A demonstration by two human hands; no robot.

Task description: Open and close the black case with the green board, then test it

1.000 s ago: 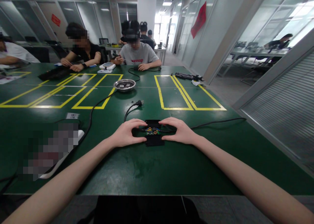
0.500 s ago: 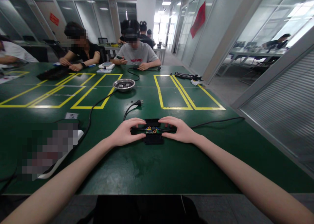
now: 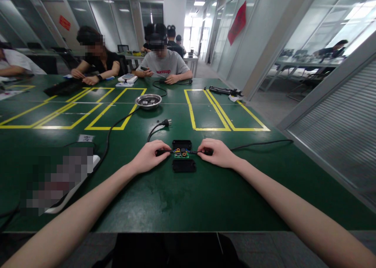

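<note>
A small green circuit board [image 3: 181,154] with copper-coloured coils lies between my hands, with a black cable running from each end. My left hand [image 3: 151,154] pinches the cable at the board's left end. On the other side, the fingers of my right hand [image 3: 216,152] close on the right cable [image 3: 194,152]. Two black plastic case halves flank the board: one case half [image 3: 182,143] on the far side, the other case half [image 3: 184,166] on the near side. Both look hollow side up.
Beyond my left hand lies a power plug [image 3: 166,123]. A metal bowl [image 3: 148,102] with small metal parts stands farther off. At the left are a blurred-out object on a white base [image 3: 95,164] and a number label [image 3: 86,138]. Co-workers [image 3: 161,62] sit across the green table [image 3: 164,205].
My fingers have drawn in from around the case halves to grip the cables. The two case halves now lie apart from the board, which shows plainly between them.
</note>
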